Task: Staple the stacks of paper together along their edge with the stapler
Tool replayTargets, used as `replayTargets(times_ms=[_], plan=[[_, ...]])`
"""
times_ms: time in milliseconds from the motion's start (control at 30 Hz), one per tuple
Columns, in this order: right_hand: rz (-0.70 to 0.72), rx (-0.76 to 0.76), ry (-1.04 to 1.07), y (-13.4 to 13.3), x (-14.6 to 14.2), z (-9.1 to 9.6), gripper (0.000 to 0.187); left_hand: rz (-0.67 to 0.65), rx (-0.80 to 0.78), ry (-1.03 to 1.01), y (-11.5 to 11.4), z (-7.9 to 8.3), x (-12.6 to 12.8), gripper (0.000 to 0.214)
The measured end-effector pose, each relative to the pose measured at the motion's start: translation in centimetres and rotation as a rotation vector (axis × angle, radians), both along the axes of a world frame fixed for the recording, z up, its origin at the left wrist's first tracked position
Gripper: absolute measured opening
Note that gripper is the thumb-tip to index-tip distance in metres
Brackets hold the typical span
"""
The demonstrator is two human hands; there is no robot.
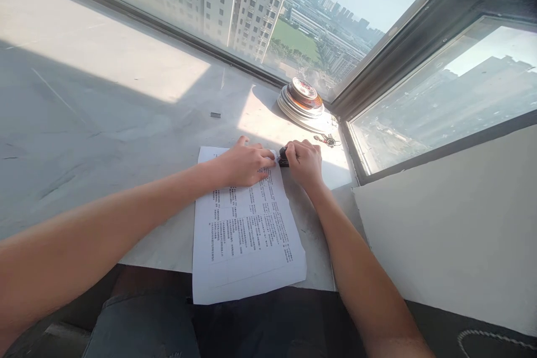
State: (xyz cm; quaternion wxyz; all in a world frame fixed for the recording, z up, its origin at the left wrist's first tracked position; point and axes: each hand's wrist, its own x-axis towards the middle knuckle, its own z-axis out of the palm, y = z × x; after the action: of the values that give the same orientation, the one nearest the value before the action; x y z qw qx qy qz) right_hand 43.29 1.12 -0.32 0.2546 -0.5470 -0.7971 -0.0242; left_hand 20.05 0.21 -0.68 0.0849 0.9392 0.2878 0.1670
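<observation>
Printed paper (pixel 247 240) lies on the grey-white ledge, its near end sticking out past the front edge. My left hand (pixel 249 163) rests on the upper part of it, fingers spread and pressing down, gripping nothing. At the paper's upper right edge sits a small black stapler (pixel 284 161), mostly covered by my right hand (pixel 305 162). The fingers of that hand are closed around the stapler's top. Whether the paper's edge is between the stapler's jaws I cannot tell, nor how many sheets there are.
Beyond my left hand lies a small dark strip (pixel 215 115), like staples. Stacked round dishes or lids (pixel 302 105) stand by the window corner, with a small bunch of keys or similar items (pixel 327 140) in front. Window frames (pixel 350 123) and a white wall (pixel 444 224) bound the right side.
</observation>
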Motion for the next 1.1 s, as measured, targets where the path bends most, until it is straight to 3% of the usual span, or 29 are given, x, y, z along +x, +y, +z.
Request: replayTargets(times_ms=[633, 900, 1100], plan=[[-0.095, 0.033, -0.105, -0.7, -1.5, -0.2, 0.041, 0.017, -0.003, -0.023, 0.0, -0.3, 0.0, 0.03], [-0.053, 0.111, -0.242, -1.3, -1.9, -1.1, 0.04, 0.038, 0.031, -0.026, 0.2, -0.5, -0.1, 0.029], [-0.066, 0.072, -0.167, -1.0, -1.7, -1.0, 0.041, 0.036, 0.005, -0.007, 0.3, -0.5, -0.3, 0.032]])
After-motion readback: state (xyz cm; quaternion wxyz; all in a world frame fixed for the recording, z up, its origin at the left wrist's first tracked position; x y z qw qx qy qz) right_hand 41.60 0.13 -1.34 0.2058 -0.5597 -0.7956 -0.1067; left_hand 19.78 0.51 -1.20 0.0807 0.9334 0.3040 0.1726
